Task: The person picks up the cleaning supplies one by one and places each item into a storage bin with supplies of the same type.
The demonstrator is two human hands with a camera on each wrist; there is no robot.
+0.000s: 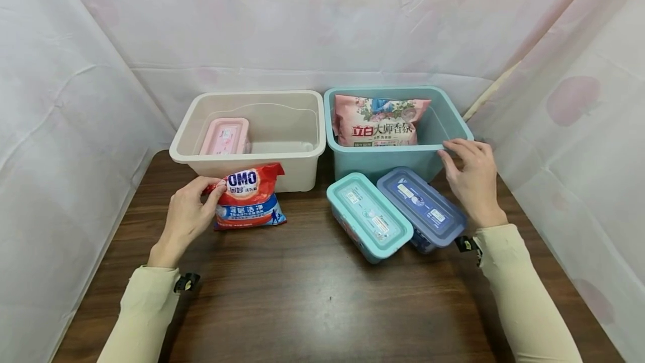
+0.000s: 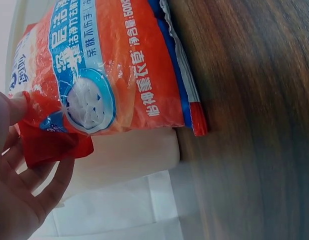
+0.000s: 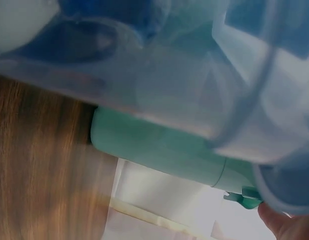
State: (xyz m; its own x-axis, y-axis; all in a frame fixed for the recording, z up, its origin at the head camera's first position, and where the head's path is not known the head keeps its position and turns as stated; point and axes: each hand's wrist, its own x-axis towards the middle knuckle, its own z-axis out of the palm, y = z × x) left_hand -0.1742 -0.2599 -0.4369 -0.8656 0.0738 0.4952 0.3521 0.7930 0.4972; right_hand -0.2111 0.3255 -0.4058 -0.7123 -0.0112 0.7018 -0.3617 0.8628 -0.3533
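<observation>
- surface and surroundings?
- dark brown tabletop (image 1: 302, 301), wood-grained, with a soft patch of light near the middle. white cloth (image 1: 282, 21), creased and faintly printed in pink, hangs behind and along both sides.
- containers?
- two open bins, side by side at the back. beige bin (image 1: 301, 175) on the left: a pink lidded box (image 1: 227, 136) inside, toward its left end. blue-green bin (image 1: 347, 160) on the right: a pink floral bag (image 1: 375, 125), leaning, its top edge about level with the far rim.
- anything in front of them?
- two lidded boxes on the tabletop before the blue-green bin, set at a slant: a turquoise box (image 1: 370, 214) and, just beside it, a navy box (image 1: 422, 206).
- and the red-and-blue packet (image 1: 249, 200)?
- upright before the beige bin, bottom edge down at the tabletop. contact with the bin wall: cannot tell.
- hands?
- left hand (image 1: 188, 212): thumb and fingers pinch the packet's upper corner. right hand (image 1: 473, 181): fingertips at the blue-green bin's front rim, near its right corner; whether they clamp it, cannot tell.
</observation>
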